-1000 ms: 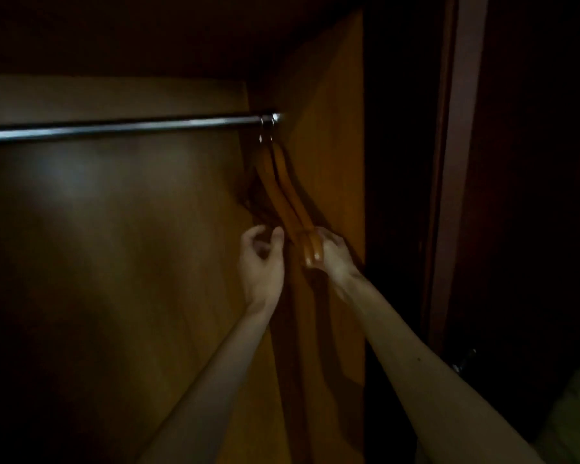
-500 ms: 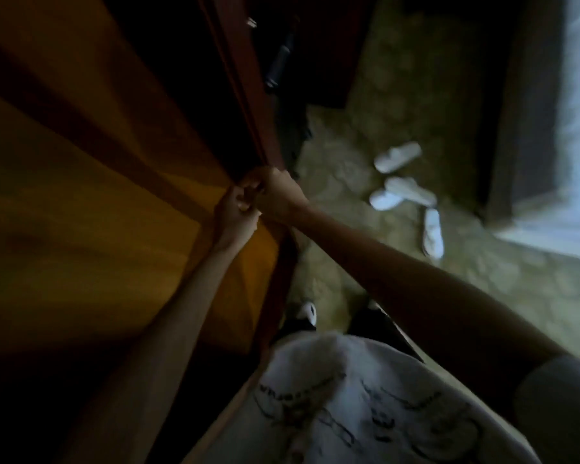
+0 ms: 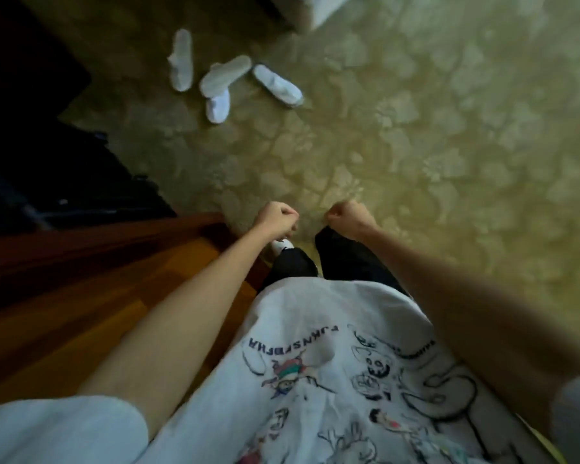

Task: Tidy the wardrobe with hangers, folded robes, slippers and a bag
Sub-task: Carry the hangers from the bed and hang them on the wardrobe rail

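Note:
Several white slippers lie scattered on the patterned carpet at the upper left: one (image 3: 181,61) farthest left, one (image 3: 226,75) in the middle lying over another (image 3: 218,107), and one (image 3: 277,85) to the right. My left hand (image 3: 277,219) and my right hand (image 3: 345,217) are held out low in front of me, both curled into fists with nothing in them. They hover over the carpet, well short of the slippers. The wardrobe's wooden edge (image 3: 114,262) runs along the left. No hanger, robe or bag is in view.
A dark object (image 3: 81,189) stands on the floor at the left beyond the wardrobe. A pale furniture corner (image 3: 318,8) shows at the top. The greenish patterned carpet (image 3: 432,145) stretches to the right. My white printed shirt and dark trousers fill the bottom.
My view has swung from the wardrobe rail and hanger down to the floor. Both hands have left the hanger and wardrobe edge and dropped, empty and closed.

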`<action>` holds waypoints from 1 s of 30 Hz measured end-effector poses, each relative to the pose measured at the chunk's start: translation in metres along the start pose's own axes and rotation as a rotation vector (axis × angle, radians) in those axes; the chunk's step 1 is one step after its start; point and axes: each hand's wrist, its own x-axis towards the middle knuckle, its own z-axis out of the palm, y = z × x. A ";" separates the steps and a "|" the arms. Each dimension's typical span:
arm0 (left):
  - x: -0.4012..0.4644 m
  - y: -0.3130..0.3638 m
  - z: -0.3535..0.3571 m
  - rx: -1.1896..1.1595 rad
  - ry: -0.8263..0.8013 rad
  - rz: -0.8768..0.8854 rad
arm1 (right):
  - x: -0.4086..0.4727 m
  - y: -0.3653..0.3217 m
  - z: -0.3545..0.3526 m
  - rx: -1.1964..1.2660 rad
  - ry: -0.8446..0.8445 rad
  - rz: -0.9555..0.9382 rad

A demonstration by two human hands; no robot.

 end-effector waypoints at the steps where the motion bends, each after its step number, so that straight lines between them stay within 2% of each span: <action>1: 0.006 0.018 0.013 0.034 -0.042 0.000 | 0.001 0.027 -0.005 0.048 0.012 0.051; 4: 0.020 0.069 0.047 0.134 -0.131 0.017 | 0.001 0.100 -0.016 0.235 0.048 0.238; 7: 0.031 0.113 0.071 0.268 -0.185 0.041 | -0.008 0.163 -0.027 0.374 0.081 0.344; 12: 0.052 0.167 0.079 0.367 -0.109 0.042 | -0.005 0.209 -0.071 0.585 0.100 0.406; 17: 0.078 0.217 0.070 0.340 0.007 0.028 | 0.052 0.185 -0.182 0.697 0.229 0.246; 23: 0.123 0.281 0.050 0.319 -0.017 -0.045 | 0.133 0.126 -0.338 0.584 0.270 -0.030; 26: 0.156 0.326 0.047 0.248 0.006 -0.093 | 0.178 0.113 -0.407 0.511 0.237 -0.071; 30: 0.196 0.417 0.052 0.182 0.006 -0.108 | 0.224 0.128 -0.489 0.424 0.192 -0.022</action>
